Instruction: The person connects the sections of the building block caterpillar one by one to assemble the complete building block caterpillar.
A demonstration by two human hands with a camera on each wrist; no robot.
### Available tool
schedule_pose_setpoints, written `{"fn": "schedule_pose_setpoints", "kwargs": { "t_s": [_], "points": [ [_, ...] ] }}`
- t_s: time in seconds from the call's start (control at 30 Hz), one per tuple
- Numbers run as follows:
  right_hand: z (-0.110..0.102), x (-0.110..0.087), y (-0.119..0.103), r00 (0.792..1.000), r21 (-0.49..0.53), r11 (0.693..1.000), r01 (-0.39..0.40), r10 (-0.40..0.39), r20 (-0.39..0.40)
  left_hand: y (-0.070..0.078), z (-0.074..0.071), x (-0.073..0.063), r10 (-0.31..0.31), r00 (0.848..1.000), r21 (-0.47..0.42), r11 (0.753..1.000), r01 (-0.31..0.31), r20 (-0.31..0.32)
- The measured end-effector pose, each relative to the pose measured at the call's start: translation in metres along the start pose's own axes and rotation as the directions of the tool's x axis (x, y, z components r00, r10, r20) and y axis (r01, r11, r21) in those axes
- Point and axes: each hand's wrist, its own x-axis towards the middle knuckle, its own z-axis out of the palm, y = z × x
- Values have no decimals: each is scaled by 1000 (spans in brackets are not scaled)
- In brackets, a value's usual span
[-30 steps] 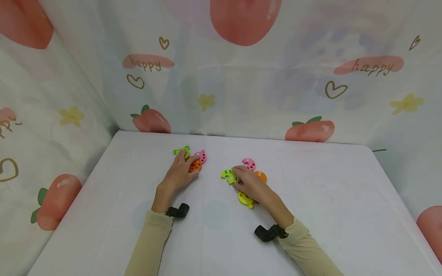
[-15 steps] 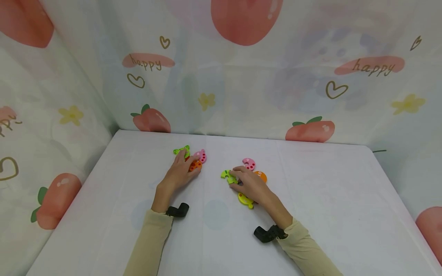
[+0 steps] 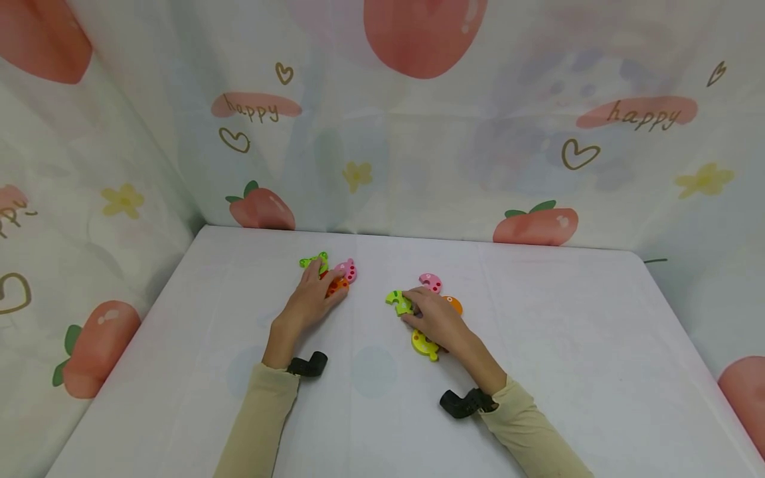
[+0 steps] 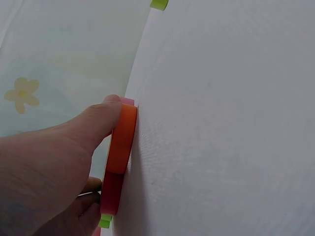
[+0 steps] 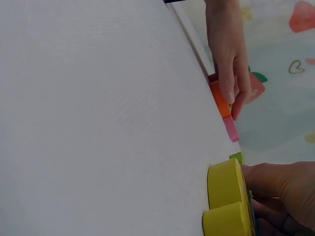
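My left hand [image 3: 309, 295] rests its straight fingers on a cluster of small, thick puzzle pieces. In it are a green piece [image 3: 309, 261], a spotted pink piece [image 3: 350, 269], a spotted orange piece [image 3: 339, 285] and a red piece [image 4: 111, 194], mostly covered by the hand. The left thumb lies along the top of the orange piece in the left wrist view. My right hand [image 3: 439, 320] pinches a dark-striped green piece [image 3: 396, 301] between thumb and fingers. Under and beside that hand lies a spotted yellow piece [image 3: 424, 346], partly covered.
Beyond the right hand lie another spotted pink piece [image 3: 430, 283] and an orange piece [image 3: 455, 304], partly hidden by the hand. A white cloth covers the table [image 3: 574, 372]. A printed curtain [image 3: 418, 146] stands along its back edge and left side.
The striped green piece in my right fingers has shifted slightly right and away from me, turning a little. My left hand and its cluster look unmoved.
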Motion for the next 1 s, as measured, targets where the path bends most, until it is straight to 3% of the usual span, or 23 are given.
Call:
{"fn": "schedule_pose_setpoints", "kwargs": {
  "t_s": [0.3, 0.53, 0.83, 1.0],
  "points": [
    [1, 1, 5, 1000, 89, 996, 3, -4, 7, 2, 0, -1, -9, 1000, -9, 1000, 9, 1],
    [1, 2, 4, 999, 32, 998, 50, -50, -4, 2, -2, 0, -5, 1000, -8, 1000, 5, 2],
    [1, 4, -2, 999, -35, 999, 38, -38, -13, 1, -5, 2, -8, 1000, -1, 1000, 8, -3],
    [-2, 8, -4, 998, -13, 999, 51, -51, -25, -1, -2, 1, -5, 1000, 7, 1000, 5, 11]
  ]
}}
